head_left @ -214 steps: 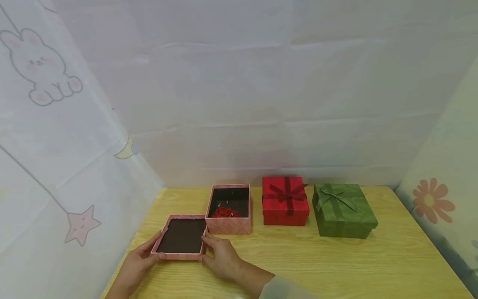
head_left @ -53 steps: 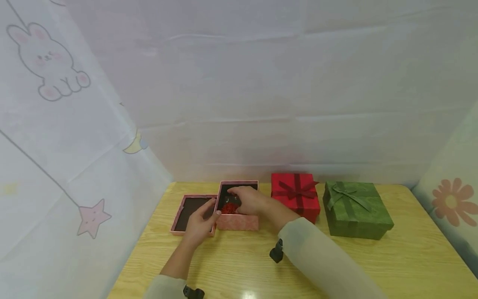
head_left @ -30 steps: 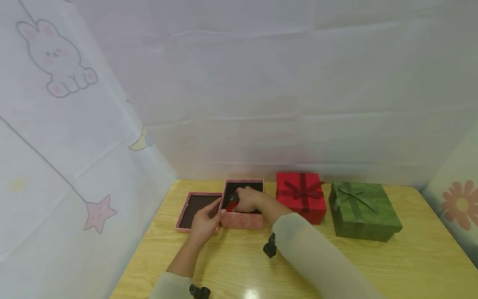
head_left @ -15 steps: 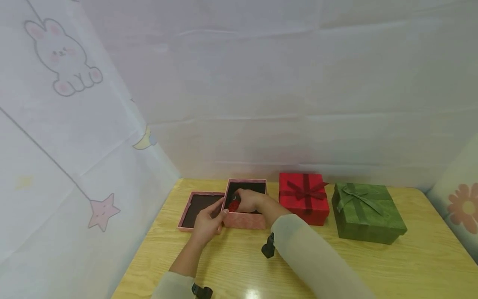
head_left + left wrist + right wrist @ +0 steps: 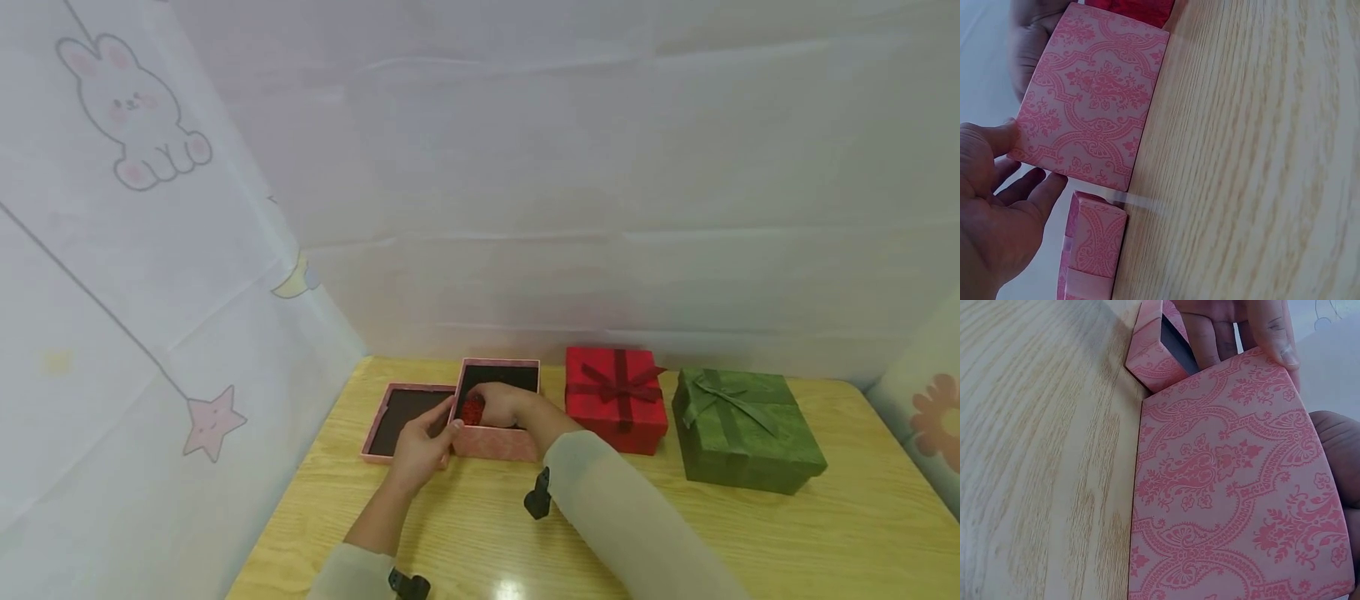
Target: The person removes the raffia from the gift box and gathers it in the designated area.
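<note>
An open pink patterned gift box (image 5: 498, 444) with a black inside stands near the table's back edge. My left hand (image 5: 417, 450) holds its front left corner, the thumb on the front wall and the fingers along the side. Reaching in over the front rim, my right hand (image 5: 504, 406) is at the red shredded paper (image 5: 472, 412); its fingertips are hidden inside. Left of the box lies its lid (image 5: 397, 423), black inside facing up, partly behind my left hand. The left wrist view shows the box's front wall (image 5: 1094, 94) close to my left fingers.
To the right stand a red gift box (image 5: 611, 417) and a green gift box (image 5: 750, 442), both lidded and tied with ribbon bows. The wooden table (image 5: 465, 533) meets a pale cloth backdrop (image 5: 487, 208) behind and at the sides.
Both hands held the lid at first; now it lies left of the box. The right hand moved into the box. A small dark shape beside it has gone from sight.
</note>
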`<state>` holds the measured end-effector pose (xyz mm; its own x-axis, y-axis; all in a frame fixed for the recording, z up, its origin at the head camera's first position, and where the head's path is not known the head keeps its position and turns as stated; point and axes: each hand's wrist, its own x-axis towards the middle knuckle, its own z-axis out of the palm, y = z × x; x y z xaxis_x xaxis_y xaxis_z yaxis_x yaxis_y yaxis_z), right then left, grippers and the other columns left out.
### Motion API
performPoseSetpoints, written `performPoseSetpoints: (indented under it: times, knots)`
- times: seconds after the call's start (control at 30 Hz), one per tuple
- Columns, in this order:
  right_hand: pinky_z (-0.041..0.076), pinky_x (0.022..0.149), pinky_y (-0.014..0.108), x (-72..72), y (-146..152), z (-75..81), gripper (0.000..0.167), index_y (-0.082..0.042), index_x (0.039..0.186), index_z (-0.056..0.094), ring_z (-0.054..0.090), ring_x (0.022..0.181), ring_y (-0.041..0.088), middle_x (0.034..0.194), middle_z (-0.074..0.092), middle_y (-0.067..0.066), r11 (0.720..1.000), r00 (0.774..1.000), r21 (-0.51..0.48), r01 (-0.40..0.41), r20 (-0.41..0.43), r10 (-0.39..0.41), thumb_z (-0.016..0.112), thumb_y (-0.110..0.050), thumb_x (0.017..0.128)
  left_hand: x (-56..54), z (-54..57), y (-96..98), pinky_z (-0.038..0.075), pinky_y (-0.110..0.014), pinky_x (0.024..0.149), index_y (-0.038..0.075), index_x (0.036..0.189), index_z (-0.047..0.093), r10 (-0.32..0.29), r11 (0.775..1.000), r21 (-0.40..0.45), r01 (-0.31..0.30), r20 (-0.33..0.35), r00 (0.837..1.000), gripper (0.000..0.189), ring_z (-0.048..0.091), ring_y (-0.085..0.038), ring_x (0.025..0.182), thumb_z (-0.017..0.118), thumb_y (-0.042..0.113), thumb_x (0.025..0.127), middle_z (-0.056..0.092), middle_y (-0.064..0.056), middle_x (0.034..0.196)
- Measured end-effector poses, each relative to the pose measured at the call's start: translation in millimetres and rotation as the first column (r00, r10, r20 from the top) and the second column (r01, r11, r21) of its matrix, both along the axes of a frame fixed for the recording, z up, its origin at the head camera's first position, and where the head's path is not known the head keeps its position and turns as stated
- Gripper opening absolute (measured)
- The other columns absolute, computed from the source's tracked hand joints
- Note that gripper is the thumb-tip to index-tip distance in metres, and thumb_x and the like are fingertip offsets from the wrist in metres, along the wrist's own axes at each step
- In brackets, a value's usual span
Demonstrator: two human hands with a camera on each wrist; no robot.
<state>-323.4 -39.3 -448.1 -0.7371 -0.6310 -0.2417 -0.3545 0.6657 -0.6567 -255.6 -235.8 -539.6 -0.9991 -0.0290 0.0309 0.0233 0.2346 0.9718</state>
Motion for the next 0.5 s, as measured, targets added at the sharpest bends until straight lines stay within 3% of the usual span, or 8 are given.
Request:
performPoseSetpoints:
  times: [0.07,0.17,0.33,0.5]
  knots:
    - [0.05,0.099,0.037,-22.6,-15,-31.2,0.061,-0.014,0.141,0.062,0.057,0.108,0.019,0.123,0.065,0.001,0.996,0.998,0.069,0.059,0.02,-0.06,0.079,-0.005,0.084,-0.6,-0.3,0.9,0.037,-0.023,0.041,0.027,0.151,0.057,0.006,1.0,0.003,-0.006,0.005,1.0,0.055,0.042,-0.011,0.039,0.073,0.032,0.099,0.07,-0.022,0.111]
    - [0.051,0.096,0.039,-41.9,-16,-55.6,0.058,-0.015,0.136,0.066,0.057,0.104,0.019,0.117,0.066,-0.002,0.999,0.999,0.041,0.011,0.033,-0.012,0.081,-0.007,0.08,-0.8,0.8,2.2,0.038,-0.023,0.04,0.026,0.151,0.057,0.015,1.0,0.0,-0.015,0.008,1.0,0.056,0.042,-0.012,0.039,0.074,0.033,0.098,0.07,-0.019,0.118]
    - [0.051,0.102,0.041,-45.4,-10,-58.2,0.055,-0.012,0.137,0.065,0.057,0.105,0.018,0.122,0.066,0.0,0.995,0.995,0.016,-0.102,0.023,0.101,0.077,-0.014,0.084,-0.9,3.0,2.5,0.039,-0.023,0.04,0.025,0.15,0.058,0.017,1.0,0.008,-0.017,0.003,1.0,0.055,0.042,-0.014,0.04,0.074,0.031,0.098,0.067,-0.016,0.135]
    - [0.048,0.108,0.046,-41.9,-11,-55.1,0.056,-0.013,0.14,0.064,0.058,0.111,0.021,0.128,0.066,0.002,0.996,0.995,0.028,-0.082,0.055,0.081,0.077,-0.014,0.085,-1.6,1.1,2.2,0.04,-0.023,0.041,0.025,0.149,0.059,0.01,1.0,0.004,-0.01,-0.001,1.0,0.054,0.044,-0.013,0.041,0.074,0.033,0.098,0.069,-0.014,0.129]
